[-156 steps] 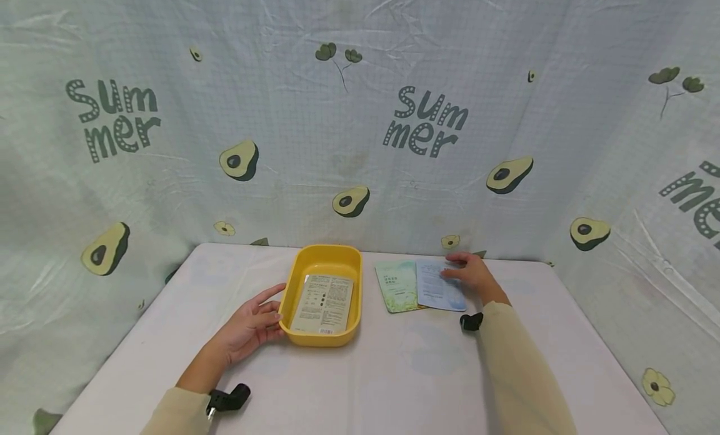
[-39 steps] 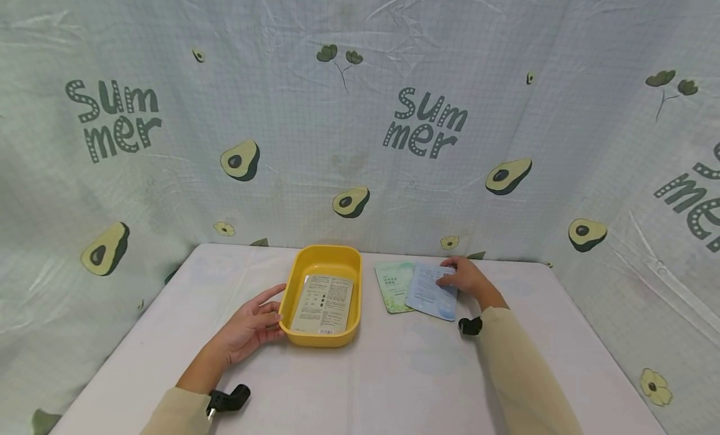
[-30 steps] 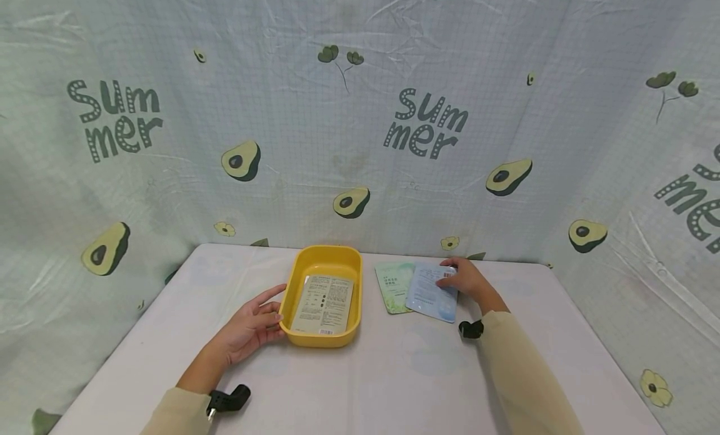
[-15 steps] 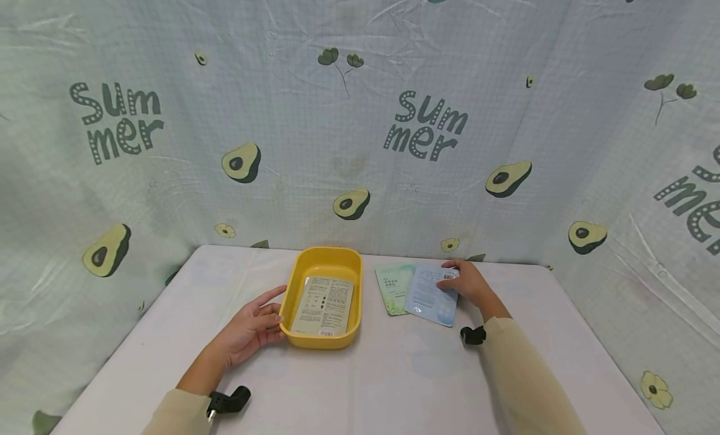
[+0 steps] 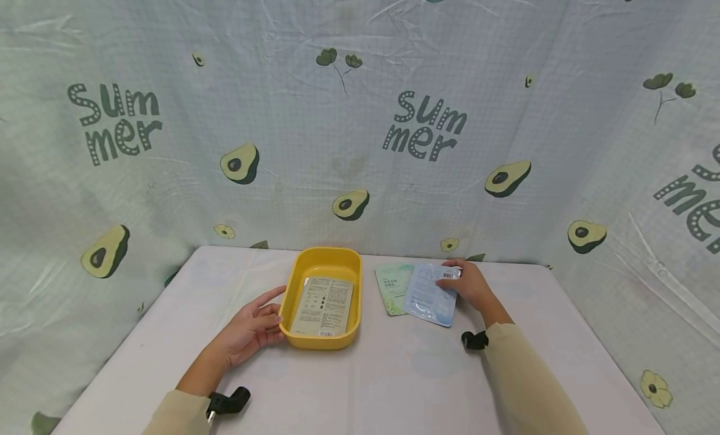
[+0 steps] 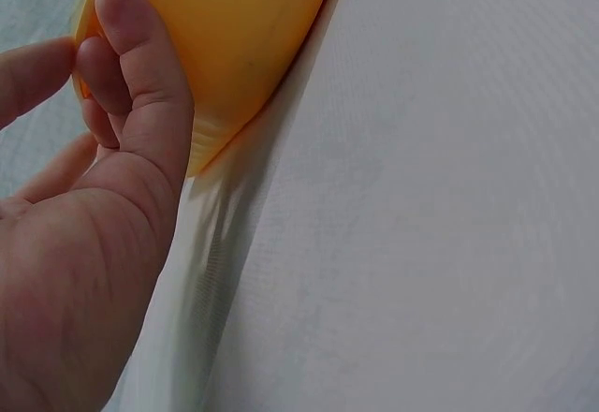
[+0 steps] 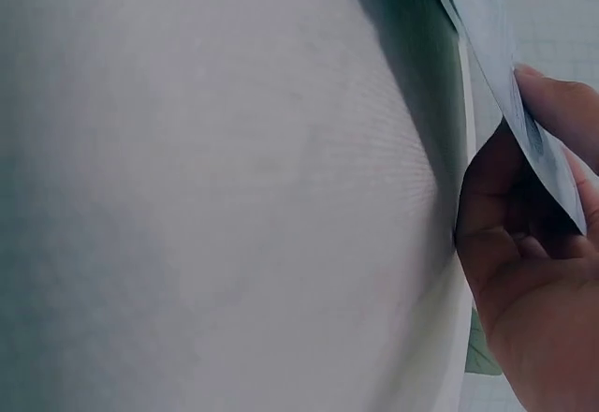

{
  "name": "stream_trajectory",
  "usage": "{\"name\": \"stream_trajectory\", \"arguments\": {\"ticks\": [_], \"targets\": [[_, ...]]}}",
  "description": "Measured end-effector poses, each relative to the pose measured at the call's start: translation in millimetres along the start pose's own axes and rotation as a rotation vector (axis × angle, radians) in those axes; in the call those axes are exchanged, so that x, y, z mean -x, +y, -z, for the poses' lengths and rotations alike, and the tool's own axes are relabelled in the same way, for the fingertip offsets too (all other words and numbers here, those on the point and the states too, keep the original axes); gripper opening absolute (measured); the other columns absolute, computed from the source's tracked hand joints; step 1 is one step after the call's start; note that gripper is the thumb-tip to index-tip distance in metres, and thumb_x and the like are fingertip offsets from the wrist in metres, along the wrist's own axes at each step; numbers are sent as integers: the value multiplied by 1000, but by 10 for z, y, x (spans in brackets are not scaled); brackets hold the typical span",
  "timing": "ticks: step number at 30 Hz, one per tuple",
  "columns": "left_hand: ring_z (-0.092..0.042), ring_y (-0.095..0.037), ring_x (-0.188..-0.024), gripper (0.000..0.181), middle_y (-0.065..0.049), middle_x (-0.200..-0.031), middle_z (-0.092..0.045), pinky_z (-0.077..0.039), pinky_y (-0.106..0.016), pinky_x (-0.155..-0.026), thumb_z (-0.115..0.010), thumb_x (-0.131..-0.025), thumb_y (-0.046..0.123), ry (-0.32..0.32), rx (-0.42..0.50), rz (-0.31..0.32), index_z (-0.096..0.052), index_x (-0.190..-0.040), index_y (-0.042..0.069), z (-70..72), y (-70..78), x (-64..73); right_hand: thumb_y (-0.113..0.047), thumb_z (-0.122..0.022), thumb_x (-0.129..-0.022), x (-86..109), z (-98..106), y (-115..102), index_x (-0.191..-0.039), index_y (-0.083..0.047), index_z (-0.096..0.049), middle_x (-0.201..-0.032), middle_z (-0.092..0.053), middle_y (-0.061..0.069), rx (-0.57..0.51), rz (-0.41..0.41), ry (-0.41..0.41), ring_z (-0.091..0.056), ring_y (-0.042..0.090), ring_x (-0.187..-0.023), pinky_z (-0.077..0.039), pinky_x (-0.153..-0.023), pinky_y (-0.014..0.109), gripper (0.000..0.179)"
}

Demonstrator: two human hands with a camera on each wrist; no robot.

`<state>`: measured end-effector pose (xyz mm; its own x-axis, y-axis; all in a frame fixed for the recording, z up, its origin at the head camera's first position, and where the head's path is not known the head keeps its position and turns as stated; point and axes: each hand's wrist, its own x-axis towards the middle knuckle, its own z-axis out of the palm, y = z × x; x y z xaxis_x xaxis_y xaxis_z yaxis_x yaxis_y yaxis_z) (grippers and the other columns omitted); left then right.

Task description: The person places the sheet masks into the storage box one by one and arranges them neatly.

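Currently, you have one yellow tray (image 5: 320, 342) with one grey sachet (image 5: 322, 305) inside, one green sachet (image 5: 392, 287) on the table (image 5: 394, 385), and one blue sachet (image 5: 430, 299), partly covering the green, pinched by your right hand (image 5: 471, 286). Your relaxed left hand (image 5: 250, 332) touches the tray's side. The backdrop (image 5: 304, 110) reads "summer"; table stretches toward you.

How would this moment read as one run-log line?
left hand: touches yellow tray; right hand: pinches blue packet; green packet: on table; grey-beige packet: inside tray
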<state>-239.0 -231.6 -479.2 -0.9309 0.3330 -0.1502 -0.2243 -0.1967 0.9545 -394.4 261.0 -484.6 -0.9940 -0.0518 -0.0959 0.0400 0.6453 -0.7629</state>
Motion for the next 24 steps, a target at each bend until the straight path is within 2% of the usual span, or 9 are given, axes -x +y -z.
{"name": "stream_trajectory", "arguments": {"ticks": [10,14,17,19,24], "targets": [[-67,-16,-94,82,2,-112,-59,-60,-31,-86,-58,-100,1,3,-6,-1,-10,-165,12,0,0,8,-23,-78,-91,58,15,-21,-143,-9,-55,-146,-55,21,-30,10,-3,-57,34,-121,-49,-107,51,60],[-68,-17,-95,82,2,-112,-59,-60,-31,-86,-58,-100,1,5,-7,0,-11,-165,13,2,0,5,-23,-79,-90,80,15,-31,-143,-9,-55,-142,-58,20,-44,25,3,-61,28,-111,-55,-93,38,60],[-68,-17,-95,82,2,-111,-58,-61,-31,-86,-58,-100,1,4,-3,1,-11,-165,13,3,0,1,-22,-81,-89,89,9,-30,-142,-10,-56,-135,-63,18,-80,23,11,-62,22,-100,-53,-79,27,60],[-67,-17,-95,82,2,-111,-58,-61,-31,-86,-58,-100,2,3,-2,1,-10,-165,13,3,0,-1,-21,-81,-88,98,3,-29,-142,-11,-56,-132,-65,18,-112,17,10,-63,20,-94,-53,-73,25,61],[-68,-16,-95,82,2,-112,-59,-60,-30,-85,-58,-100,2,-3,-1,-2,-10,-165,13,7,-4,-4,-20,-81,-88,142,-7,-51,-143,-13,-57,-126,-67,17,-165,-1,0,-64,17,-86,-55,-69,26,61]]}}
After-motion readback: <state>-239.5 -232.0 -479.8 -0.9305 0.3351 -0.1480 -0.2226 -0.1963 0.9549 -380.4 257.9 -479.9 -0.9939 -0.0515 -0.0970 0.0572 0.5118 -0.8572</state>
